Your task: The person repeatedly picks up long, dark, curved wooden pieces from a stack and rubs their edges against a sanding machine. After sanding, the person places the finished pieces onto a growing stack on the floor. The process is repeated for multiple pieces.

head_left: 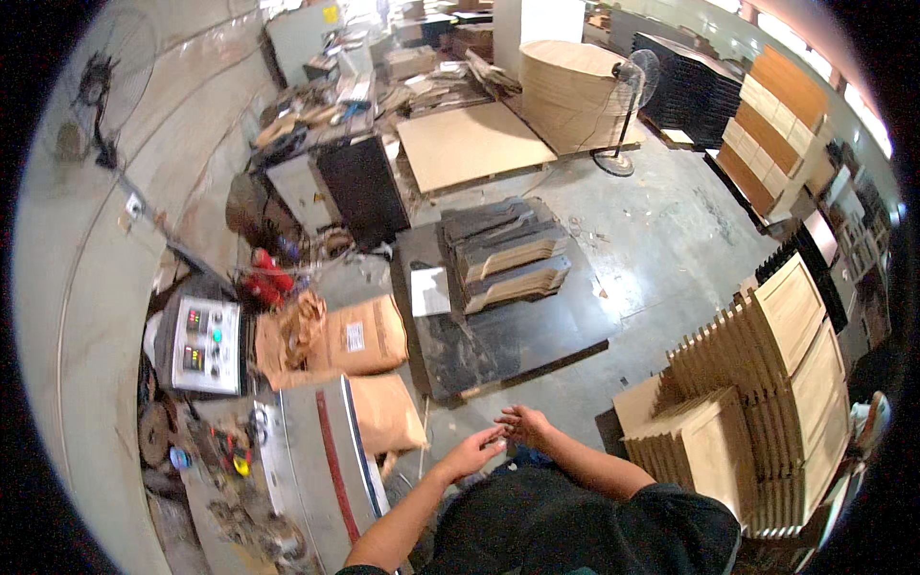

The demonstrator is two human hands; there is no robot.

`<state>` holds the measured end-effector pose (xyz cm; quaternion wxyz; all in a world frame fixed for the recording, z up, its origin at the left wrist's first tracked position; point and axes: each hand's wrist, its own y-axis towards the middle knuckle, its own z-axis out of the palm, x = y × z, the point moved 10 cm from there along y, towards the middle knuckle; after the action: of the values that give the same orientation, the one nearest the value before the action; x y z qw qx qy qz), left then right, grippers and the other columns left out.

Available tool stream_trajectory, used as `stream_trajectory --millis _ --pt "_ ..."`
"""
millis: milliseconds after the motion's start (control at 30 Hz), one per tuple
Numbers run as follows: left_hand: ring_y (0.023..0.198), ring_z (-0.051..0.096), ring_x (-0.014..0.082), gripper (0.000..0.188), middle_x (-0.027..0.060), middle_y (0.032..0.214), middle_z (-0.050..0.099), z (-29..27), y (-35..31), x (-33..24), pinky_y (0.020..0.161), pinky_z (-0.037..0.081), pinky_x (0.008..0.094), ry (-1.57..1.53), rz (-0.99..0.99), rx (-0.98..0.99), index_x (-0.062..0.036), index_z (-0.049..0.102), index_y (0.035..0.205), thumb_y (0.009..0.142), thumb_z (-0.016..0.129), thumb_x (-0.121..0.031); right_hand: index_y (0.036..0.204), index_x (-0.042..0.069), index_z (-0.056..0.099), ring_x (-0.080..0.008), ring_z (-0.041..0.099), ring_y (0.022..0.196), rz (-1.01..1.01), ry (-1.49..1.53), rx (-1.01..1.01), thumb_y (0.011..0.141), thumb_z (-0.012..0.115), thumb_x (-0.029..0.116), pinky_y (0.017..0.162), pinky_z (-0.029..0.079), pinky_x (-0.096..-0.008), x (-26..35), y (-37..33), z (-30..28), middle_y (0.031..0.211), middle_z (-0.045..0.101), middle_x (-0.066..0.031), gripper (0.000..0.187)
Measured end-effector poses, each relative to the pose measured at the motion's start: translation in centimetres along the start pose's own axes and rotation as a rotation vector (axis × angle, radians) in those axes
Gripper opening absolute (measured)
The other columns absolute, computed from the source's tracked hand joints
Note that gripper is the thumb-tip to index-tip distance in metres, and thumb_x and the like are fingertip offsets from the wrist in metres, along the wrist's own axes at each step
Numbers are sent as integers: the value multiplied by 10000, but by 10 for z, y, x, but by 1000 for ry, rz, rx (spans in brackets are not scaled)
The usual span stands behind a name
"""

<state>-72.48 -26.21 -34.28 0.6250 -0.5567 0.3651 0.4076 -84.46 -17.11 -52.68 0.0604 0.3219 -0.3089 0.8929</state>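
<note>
My left hand (476,451) and my right hand (526,426) are close together in front of my dark shirt, their fingertips almost meeting. Loosely bent fingers show on both, slightly apart, and I see nothing held in either. Whether the fingertips touch is too small to tell. Just beyond them lies a dark board (537,335) on the floor. On it rest several stacked cut panels (517,264) with dark tops and pale edges, and a white paper sheet (429,291). To the left of my hands is a grey machine table (302,450) with a red strip (335,450).
Brown paper sacks (369,335) lie beside a control box (206,345) at left. Stacked wooden door panels (757,393) stand at right. Farther off are a flat wooden sheet (474,144), a pedestal fan (628,115) and a large pale wooden stack (570,91). Tools (230,450) clutter the left bench.
</note>
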Motion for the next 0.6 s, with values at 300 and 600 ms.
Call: stream_trajectory --millis 300,600 --pt "1505 585 278 633 161 1625 624 -55 204 0 1222 481 420 15 -139 -37 -33 521 1671 1153 678 -361 1611 80 525 -327 704 1271 251 250 -366 1205 418 486 1115 582 -525 116 51 -64 1546 656 -149 584" --pt "1467 627 277 662 212 1594 641 -99 390 -88 1199 516 408 32 -189 -153 37 513 1638 1119 737 -308 1517 87 551 -360 737 1222 79 352 -383 1143 599 499 1050 587 -568 315 148 -225 1350 774 -153 559"
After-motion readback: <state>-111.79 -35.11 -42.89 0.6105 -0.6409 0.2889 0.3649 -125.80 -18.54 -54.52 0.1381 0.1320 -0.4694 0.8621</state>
